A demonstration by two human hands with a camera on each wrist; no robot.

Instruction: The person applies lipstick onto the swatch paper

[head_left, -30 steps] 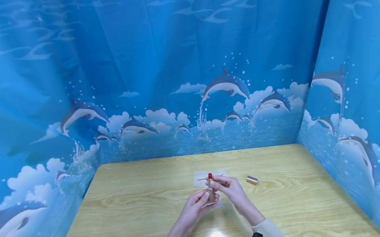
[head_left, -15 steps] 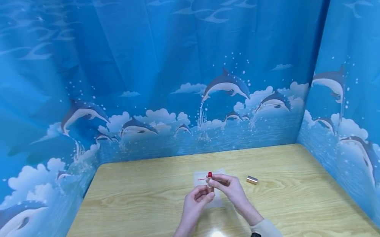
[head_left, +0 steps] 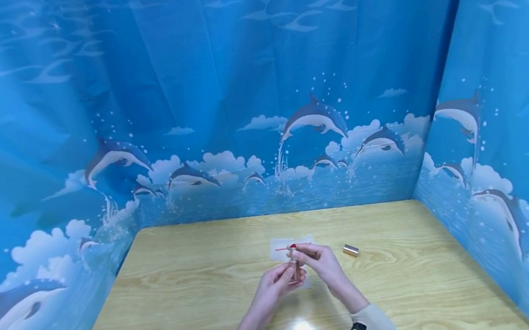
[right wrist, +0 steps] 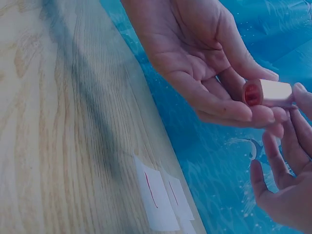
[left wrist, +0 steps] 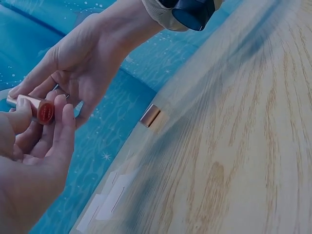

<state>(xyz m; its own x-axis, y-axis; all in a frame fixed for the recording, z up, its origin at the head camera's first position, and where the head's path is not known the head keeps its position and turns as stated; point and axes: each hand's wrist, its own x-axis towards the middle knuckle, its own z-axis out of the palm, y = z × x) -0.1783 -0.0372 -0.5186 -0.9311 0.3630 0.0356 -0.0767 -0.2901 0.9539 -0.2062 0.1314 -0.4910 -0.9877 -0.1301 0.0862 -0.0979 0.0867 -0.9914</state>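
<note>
A lipstick [head_left: 295, 272] in a rose-gold case stands upright between both hands above the table, a bit of its red tip showing at the top. My left hand [head_left: 270, 286] grips the lower case between thumb and fingers. Higher up, my right hand [head_left: 326, 268] pinches the tube just below the red tip. In the left wrist view the lipstick's base [left wrist: 45, 112], with a red label, faces the camera. The right wrist view shows the case [right wrist: 276, 92] across the left fingers, with the right thumb at its far end; the red tip is hidden there.
The lipstick's metallic cap [head_left: 351, 250] lies on its side on the wooden table [head_left: 199, 277], right of the hands. White paper pieces [head_left: 279, 244] with red lines lie behind and beneath the hands. A blue dolphin-print curtain [head_left: 221, 110] borders the table's back and sides.
My left fingers loosened and shifted up along the case, then came back to grip its lower part. Less red shows above the tube than a second ago. The right hand has barely moved.
</note>
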